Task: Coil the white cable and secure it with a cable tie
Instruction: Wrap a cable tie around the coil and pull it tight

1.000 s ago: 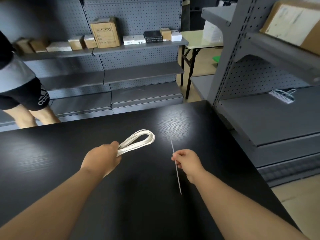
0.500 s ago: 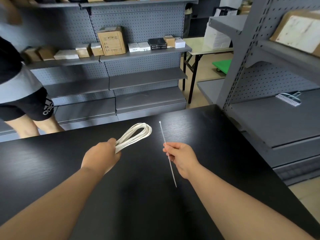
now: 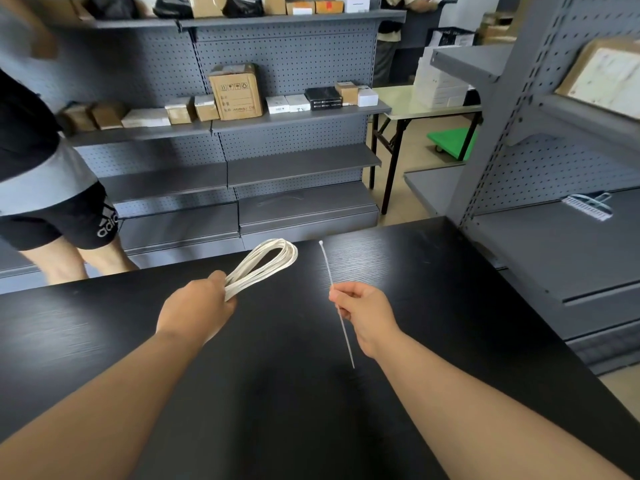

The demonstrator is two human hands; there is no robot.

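So the coiling part looks done. The white cable (image 3: 263, 265) is bunched into a long flat coil, and the left hand (image 3: 195, 306) has its fingers curled tight round the near end of it, with the looped end sticking out away from the person. The black table (image 3: 104, 334) is below the coil, and I can't tell if the loop touches it or floats just above. The cable tie (image 3: 327, 268) is just right of the coil, not touching it. The right hand (image 3: 367, 313) pinches it around its middle between thumb and fingers, locking head at the far end, thin tail pointing back toward the person.

My take on the tying step: slip the tail under the coil close to the gripping fingers, where the strands are packed tight. Further out toward the loop they'd likely fan apart. I'd re-pinch nearer the tail tip first, since a tie this thin will probably flop. Don't ease the grip on the coil until the tie's cinched.
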